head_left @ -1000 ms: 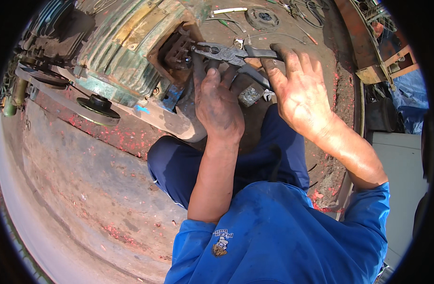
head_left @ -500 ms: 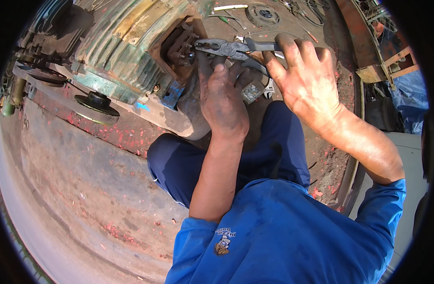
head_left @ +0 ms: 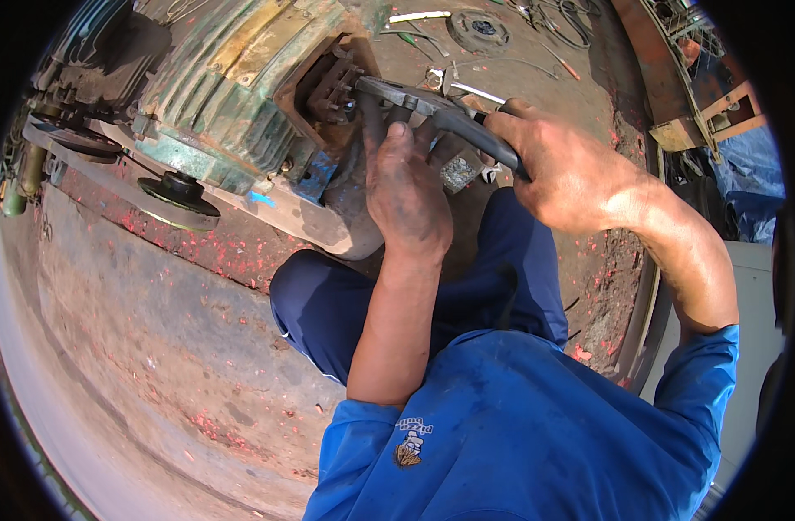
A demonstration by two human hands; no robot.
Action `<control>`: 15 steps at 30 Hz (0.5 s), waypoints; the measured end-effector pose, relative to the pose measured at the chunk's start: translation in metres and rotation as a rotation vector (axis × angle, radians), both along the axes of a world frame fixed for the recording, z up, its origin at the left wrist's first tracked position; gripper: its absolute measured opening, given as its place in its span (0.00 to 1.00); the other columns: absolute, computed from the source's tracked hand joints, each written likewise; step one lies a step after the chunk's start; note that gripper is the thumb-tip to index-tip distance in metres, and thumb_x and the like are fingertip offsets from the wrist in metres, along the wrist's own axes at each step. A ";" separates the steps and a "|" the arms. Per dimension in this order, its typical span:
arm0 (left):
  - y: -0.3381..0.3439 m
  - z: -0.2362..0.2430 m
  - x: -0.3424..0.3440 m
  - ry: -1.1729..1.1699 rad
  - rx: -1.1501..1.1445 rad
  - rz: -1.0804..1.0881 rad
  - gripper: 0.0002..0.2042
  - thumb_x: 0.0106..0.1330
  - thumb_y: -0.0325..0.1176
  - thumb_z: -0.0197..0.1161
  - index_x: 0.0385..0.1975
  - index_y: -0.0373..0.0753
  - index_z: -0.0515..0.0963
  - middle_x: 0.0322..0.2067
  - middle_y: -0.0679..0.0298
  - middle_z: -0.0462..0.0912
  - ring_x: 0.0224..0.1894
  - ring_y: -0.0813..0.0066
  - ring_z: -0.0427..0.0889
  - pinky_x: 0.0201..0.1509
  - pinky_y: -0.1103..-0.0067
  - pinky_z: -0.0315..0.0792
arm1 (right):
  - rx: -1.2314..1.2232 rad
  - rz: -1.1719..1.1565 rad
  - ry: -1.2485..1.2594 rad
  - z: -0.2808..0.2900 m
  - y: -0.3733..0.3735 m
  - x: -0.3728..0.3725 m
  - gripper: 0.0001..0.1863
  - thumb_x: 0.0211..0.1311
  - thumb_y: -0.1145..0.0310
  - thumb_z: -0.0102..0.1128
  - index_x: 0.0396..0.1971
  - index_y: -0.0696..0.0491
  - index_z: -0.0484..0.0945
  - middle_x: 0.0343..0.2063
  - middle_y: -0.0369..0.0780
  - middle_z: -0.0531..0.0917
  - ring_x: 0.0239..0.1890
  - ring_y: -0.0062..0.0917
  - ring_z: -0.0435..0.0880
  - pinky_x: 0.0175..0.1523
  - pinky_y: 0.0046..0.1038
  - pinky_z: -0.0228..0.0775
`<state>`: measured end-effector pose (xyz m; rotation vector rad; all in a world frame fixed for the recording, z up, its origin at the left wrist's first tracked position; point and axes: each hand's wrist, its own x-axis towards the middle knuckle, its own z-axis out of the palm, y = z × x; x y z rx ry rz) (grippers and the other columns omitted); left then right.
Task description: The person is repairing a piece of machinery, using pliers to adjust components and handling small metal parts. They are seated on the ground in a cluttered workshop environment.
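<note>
My right hand is closed round the dark handles of a pair of pliers, whose head reaches to the rusty terminals inside an open square box on the side of a green, ribbed motor. My left hand is curled just below the pliers' head at the box's right edge, thumb up and fingers partly hidden; I cannot make out what, if anything, they grip. A pale, speckled block lies beyond my left hand, near my bent knees.
Two dark pulleys sit beside the motor at left. A round dark part, cables and small tools lie on the stained floor behind. At right are an orange metal frame and crumpled blue sheeting.
My right hand has gone from loose, raised fingers to a closed grip, and the pliers have turned with their handles lower. My left hand has shifted slightly right.
</note>
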<state>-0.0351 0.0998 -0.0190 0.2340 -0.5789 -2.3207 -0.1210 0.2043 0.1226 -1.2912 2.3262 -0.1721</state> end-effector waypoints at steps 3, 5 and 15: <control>0.000 0.000 0.000 0.010 -0.021 0.007 0.34 0.76 0.44 0.59 0.78 0.44 0.57 0.61 0.61 0.78 0.60 0.61 0.82 0.58 0.61 0.79 | -0.004 -0.015 -0.112 0.002 -0.003 -0.005 0.19 0.51 0.84 0.56 0.46 0.61 0.77 0.38 0.52 0.79 0.42 0.46 0.83 0.46 0.45 0.73; 0.000 0.000 0.000 -0.012 -0.029 0.004 0.35 0.76 0.44 0.59 0.79 0.44 0.54 0.61 0.60 0.78 0.60 0.60 0.82 0.58 0.60 0.79 | 0.003 -0.029 -0.239 0.004 -0.005 -0.010 0.17 0.50 0.83 0.54 0.43 0.60 0.77 0.31 0.47 0.78 0.36 0.37 0.81 0.41 0.39 0.71; -0.001 0.001 0.003 -0.011 -0.052 -0.035 0.36 0.74 0.47 0.59 0.79 0.47 0.57 0.68 0.54 0.73 0.68 0.51 0.74 0.72 0.51 0.66 | -0.059 -0.130 -0.610 -0.005 0.002 -0.027 0.15 0.53 0.75 0.57 0.42 0.56 0.80 0.24 0.39 0.80 0.26 0.23 0.77 0.32 0.30 0.70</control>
